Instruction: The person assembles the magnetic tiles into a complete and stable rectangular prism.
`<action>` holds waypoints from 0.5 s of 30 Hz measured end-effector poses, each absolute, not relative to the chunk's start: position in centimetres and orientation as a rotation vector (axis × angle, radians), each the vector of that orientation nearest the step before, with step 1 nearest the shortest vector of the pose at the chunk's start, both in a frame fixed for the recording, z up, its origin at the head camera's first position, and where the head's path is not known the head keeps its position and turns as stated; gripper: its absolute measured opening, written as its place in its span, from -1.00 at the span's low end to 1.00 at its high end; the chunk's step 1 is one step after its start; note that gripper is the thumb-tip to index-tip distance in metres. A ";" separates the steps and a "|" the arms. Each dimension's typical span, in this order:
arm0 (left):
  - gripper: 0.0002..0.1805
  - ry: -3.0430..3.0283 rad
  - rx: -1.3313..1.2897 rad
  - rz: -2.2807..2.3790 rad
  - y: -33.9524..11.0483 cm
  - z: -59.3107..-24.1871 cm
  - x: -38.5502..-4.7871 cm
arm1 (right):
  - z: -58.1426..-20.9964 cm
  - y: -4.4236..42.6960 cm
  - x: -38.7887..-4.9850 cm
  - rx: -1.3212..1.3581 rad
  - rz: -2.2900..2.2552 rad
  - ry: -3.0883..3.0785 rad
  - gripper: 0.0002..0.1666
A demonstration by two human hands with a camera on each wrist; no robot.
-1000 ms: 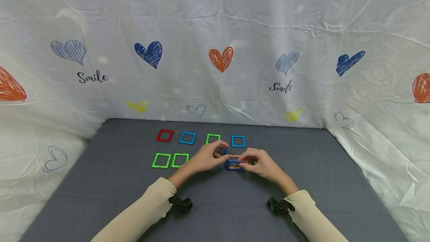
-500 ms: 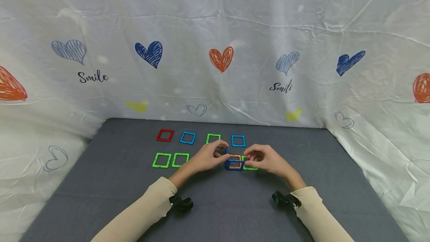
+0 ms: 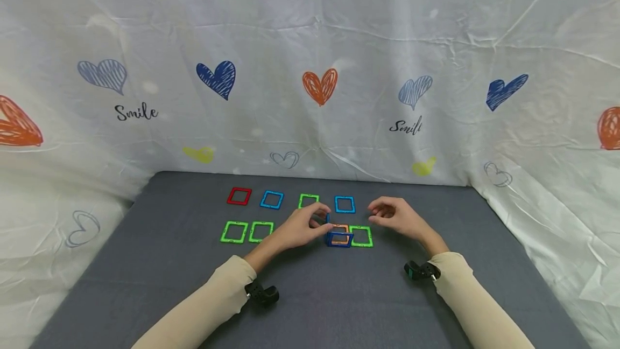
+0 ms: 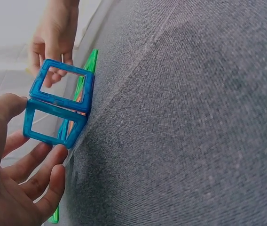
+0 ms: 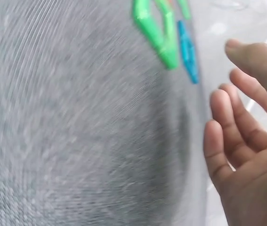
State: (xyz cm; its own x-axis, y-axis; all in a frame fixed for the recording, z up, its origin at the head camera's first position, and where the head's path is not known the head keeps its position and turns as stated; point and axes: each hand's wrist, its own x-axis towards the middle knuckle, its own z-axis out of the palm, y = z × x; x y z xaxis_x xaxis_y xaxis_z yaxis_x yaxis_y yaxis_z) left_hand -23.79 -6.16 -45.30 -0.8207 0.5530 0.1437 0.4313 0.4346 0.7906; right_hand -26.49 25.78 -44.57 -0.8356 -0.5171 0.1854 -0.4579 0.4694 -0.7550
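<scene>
White heart-printed fabric point(image 3: 271, 26) backs a grey cloth-covered table point(image 3: 319, 306). Two green plastic square frames point(image 3: 233, 241) lie leftward; mid-table, the left hand point(image 3: 300, 226) pinches an upright blue plastic square frame point(image 4: 45, 139); farther right, the right hand point(image 3: 401, 217) hovers, holding nothing.

A: Reference point?

B: Front upright frame point(image 3: 340, 245), on the table point(image 3: 319, 300). Base frame point(image 3: 340, 225) lies flat immediately behind it; side upright frame point(image 4: 46, 140) stands at its left edge.

A: Left of reference?

B: Left hand point(image 3: 299, 227), pinching side upright frame. Farther left, left pair of flat frames point(image 3: 262, 223), side by side.

A: Right?

B: Right flat frame point(image 3: 362, 245), just beside. Right hand point(image 3: 403, 217) farther right and back, apart from all frames.

A: Behind?

B: Rear row of four flat frames point(image 3: 274, 192): one back and slightly right, three spread back-left. Curtain point(image 3: 271, 31) hangs behind the whole layout.
</scene>
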 end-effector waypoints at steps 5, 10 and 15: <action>-0.54 2.541 0.870 1.334 -6.2 -45.2 -23.8 | -45.5 25.7 -27.6 -0.835 -1.265 2.687 -0.64; -0.54 2.531 0.858 1.331 -6.2 -45.1 -23.8 | -45.7 25.2 -28.3 -0.816 -1.241 2.692 -0.53; -0.54 2.523 0.858 1.337 -6.1 -45.1 -23.9 | -45.8 24.6 -29.0 -0.828 -1.243 2.704 -0.46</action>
